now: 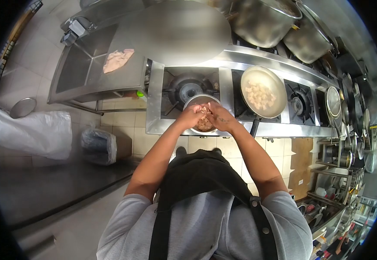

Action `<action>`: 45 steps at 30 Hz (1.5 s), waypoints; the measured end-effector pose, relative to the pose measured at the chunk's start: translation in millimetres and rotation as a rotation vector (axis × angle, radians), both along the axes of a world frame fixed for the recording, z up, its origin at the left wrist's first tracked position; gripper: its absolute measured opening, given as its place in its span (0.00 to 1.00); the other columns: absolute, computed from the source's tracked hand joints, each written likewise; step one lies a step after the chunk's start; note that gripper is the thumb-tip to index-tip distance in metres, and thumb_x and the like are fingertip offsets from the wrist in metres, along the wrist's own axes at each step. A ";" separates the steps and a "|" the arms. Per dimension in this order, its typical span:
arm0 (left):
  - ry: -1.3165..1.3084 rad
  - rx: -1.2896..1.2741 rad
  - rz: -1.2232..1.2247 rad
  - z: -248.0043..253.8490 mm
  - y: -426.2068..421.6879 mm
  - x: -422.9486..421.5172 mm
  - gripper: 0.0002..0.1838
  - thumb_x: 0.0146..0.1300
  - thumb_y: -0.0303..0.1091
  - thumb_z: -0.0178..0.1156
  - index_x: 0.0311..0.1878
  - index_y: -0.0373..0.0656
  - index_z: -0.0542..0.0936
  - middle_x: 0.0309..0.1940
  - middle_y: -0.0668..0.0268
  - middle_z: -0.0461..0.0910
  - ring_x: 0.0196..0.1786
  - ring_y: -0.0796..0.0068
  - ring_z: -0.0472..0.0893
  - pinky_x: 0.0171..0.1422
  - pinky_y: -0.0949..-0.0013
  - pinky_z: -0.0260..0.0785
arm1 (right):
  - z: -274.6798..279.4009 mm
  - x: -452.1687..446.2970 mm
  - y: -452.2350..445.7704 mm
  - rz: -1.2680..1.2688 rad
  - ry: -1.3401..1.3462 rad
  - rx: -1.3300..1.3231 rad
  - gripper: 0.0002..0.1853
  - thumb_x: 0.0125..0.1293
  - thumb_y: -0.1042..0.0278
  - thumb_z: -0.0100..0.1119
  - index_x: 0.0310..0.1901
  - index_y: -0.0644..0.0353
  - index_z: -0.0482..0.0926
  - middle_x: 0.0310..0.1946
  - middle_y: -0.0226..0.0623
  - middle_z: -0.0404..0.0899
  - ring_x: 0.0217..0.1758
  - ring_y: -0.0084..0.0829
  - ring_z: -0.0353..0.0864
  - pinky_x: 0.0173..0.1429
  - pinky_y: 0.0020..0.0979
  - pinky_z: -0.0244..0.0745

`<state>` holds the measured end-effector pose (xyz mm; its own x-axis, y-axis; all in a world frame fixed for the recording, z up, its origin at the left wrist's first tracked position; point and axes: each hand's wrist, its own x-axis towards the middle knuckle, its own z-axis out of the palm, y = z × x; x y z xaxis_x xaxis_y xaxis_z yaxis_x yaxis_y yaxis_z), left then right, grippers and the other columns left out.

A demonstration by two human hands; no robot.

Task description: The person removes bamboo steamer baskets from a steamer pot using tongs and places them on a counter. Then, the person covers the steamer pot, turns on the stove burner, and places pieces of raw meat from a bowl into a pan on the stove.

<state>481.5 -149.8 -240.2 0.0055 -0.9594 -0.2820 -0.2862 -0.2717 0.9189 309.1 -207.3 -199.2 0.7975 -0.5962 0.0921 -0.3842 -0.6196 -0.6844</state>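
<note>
A round metal pot (190,102) sits at the front of the left burner, with brown, meat-like food (204,125) inside. My left hand (191,117) is over the pot's left side, fingers closed around pinkish-brown shreds that look like meat (205,108). From the right, my right hand (222,118) meets it over the pot, its fingers curled on the same shreds. The fingertips are partly hidden, so the exact grip is hard to see. Right of my hands, a light-coloured frying pan (276,82) holds pale, browned chunks (260,96) of food, its dark handle pointing toward me.
A bare burner (299,102) lies right of the pan. Large stock pots (266,21) stand at the back. On the left, a pink cloth (117,60) rests on the steel counter by a sink (78,65). A lined bin (98,146) is on the floor. Pans and strainers (332,103) hang at right.
</note>
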 end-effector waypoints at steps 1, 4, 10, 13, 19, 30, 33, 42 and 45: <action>-0.010 -0.073 -0.011 -3.9 -0.7 -1.7 0.10 0.62 0.38 0.55 0.35 0.40 0.77 0.24 0.72 0.76 0.26 0.83 0.69 0.30 0.73 0.63 | -2.0 0.8 -1.3 0.035 0.091 -0.070 0.14 0.62 0.69 0.52 0.47 0.68 0.70 0.42 0.53 0.73 0.49 0.50 0.73 0.54 0.42 0.69; -0.018 -0.108 -0.050 3.1 2.7 -3.3 0.11 0.62 0.36 0.53 0.34 0.37 0.77 0.24 0.70 0.76 0.28 0.79 0.71 0.33 0.70 0.65 | -15.9 1.7 -2.6 0.041 0.154 -0.117 0.12 0.62 0.69 0.50 0.43 0.68 0.70 0.40 0.54 0.72 0.49 0.52 0.71 0.54 0.44 0.68; -0.205 -0.081 -0.170 3.4 5.1 -3.9 0.12 0.59 0.37 0.54 0.35 0.36 0.77 0.26 0.57 0.77 0.31 0.70 0.75 0.37 0.65 0.67 | -35.8 -3.2 0.4 0.046 0.172 -0.229 0.12 0.60 0.67 0.50 0.41 0.68 0.72 0.40 0.53 0.74 0.49 0.51 0.71 0.55 0.43 0.68; -0.210 -0.119 -0.126 -0.1 7.2 -4.1 0.14 0.57 0.39 0.56 0.35 0.35 0.77 0.27 0.51 0.77 0.31 0.65 0.78 0.37 0.62 0.68 | -30.6 -6.4 1.8 0.029 0.067 -0.076 0.14 0.60 0.65 0.51 0.42 0.65 0.74 0.41 0.52 0.75 0.51 0.50 0.72 0.55 0.43 0.69; -0.088 -0.036 -0.089 -4.5 4.0 -0.6 0.11 0.62 0.35 0.51 0.34 0.35 0.75 0.22 0.66 0.75 0.25 0.77 0.73 0.30 0.69 0.65 | -10.2 -0.6 4.2 -0.013 0.272 0.010 0.18 0.57 0.62 0.55 0.48 0.60 0.74 0.43 0.51 0.76 0.51 0.51 0.73 0.54 0.43 0.70; -0.151 -0.098 -0.197 7.5 10.1 -4.8 0.10 0.66 0.33 0.49 0.33 0.37 0.73 0.24 0.64 0.75 0.27 0.77 0.73 0.33 0.67 0.67 | -45.2 -10.8 8.0 -0.109 -0.236 0.272 0.16 0.59 0.68 0.56 0.48 0.63 0.72 0.43 0.52 0.76 0.50 0.51 0.74 0.55 0.43 0.69; -0.217 -0.308 -0.164 2.6 10.8 -5.4 0.10 0.65 0.33 0.50 0.37 0.34 0.74 0.29 0.54 0.78 0.32 0.65 0.77 0.39 0.61 0.69 | -33.4 -8.7 9.2 -0.091 -0.231 0.159 0.11 0.61 0.69 0.53 0.44 0.64 0.74 0.41 0.51 0.75 0.46 0.50 0.74 0.52 0.41 0.70; -0.474 -0.058 -0.243 19.3 8.6 -6.5 0.17 0.62 0.42 0.49 0.46 0.40 0.76 0.42 0.48 0.79 0.46 0.48 0.78 0.50 0.52 0.69 | -24.2 -6.4 5.0 0.023 0.152 -0.189 0.13 0.59 0.63 0.53 0.39 0.65 0.76 0.39 0.50 0.78 0.48 0.48 0.74 0.51 0.44 0.71; -0.472 -0.103 -0.207 15.9 11.8 -6.4 0.15 0.60 0.42 0.51 0.42 0.41 0.77 0.38 0.49 0.79 0.43 0.48 0.78 0.46 0.52 0.70 | -26.6 -7.1 4.7 0.000 0.136 -0.205 0.14 0.60 0.61 0.53 0.39 0.64 0.77 0.39 0.50 0.78 0.48 0.48 0.75 0.51 0.43 0.71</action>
<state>475.0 -138.0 -224.3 -0.0836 -0.9765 -0.1989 -0.7137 -0.0806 0.6958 302.0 -202.5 -225.8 0.8107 -0.5764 0.1030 -0.4646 -0.7403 -0.4860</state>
